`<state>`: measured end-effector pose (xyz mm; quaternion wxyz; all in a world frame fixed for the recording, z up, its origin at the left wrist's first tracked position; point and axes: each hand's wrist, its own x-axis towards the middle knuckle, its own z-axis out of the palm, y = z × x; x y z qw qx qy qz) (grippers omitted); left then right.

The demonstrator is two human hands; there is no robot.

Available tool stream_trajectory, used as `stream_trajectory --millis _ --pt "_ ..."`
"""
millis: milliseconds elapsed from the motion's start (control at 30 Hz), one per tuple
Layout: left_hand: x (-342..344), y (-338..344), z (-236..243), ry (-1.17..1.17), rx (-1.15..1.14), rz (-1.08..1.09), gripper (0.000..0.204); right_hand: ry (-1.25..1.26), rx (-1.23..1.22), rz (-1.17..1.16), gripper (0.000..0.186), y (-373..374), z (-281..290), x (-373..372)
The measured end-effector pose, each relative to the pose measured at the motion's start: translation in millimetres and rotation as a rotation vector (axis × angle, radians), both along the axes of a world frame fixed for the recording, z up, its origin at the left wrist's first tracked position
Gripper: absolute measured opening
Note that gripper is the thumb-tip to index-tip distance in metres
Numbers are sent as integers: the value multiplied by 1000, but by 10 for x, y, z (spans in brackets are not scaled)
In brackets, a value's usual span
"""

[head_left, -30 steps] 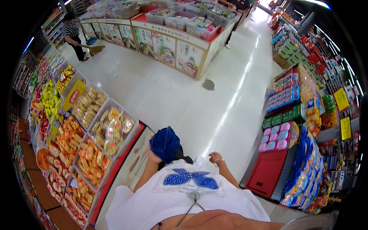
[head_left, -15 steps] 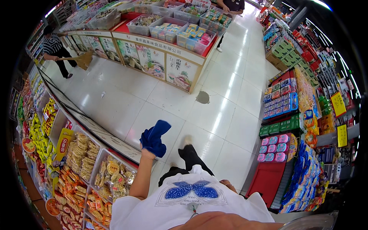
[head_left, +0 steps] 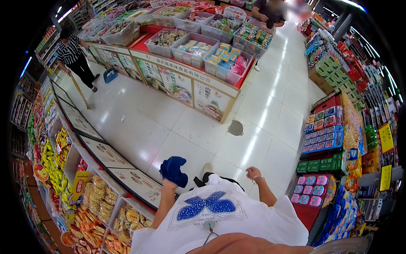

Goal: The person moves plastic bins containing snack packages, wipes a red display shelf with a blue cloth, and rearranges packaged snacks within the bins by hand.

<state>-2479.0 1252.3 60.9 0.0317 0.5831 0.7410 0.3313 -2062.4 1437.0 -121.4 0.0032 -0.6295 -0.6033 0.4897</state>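
Blue cloth (head_left: pixel 173 170) bunched tight in our left hand (head_left: pixel 170 183), held beside the snack bins (head_left: pixel 101 199); our right hand (head_left: pixel 253 173) hangs loosely curled, holding nothing. We judge a trailing corner could snag packets and topple them.

The person is wearing a white T-shirt (head_left: pixel 237 216) with a blue sequinned butterfly (head_left: pixel 206 205), dark trousers (head_left: pixel 202 181), and a thin bracelet (head_left: pixel 256 178).

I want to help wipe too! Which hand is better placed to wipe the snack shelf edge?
Probably the left hand: it grips the blue cloth beside the snack shelf. The right hand holds nothing, out over the floor.
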Motion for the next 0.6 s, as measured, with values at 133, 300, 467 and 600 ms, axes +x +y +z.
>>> stream_trajectory --millis 133,300,467,600 --pt "-271 396 -155 65 -114 98 45 100 -36 -99 27 678 225 -399" --pt "-439 587 -550 104 -55 350 33 -98 -70 123 25 994 -185 -575" --pt "-719 667 -613 -27 -218 340 25 -346 -176 461 40 963 -296 -961" --pt "-1120 811 -803 35 -209 294 26 -401 -166 418 34 1221 -369 -1334"
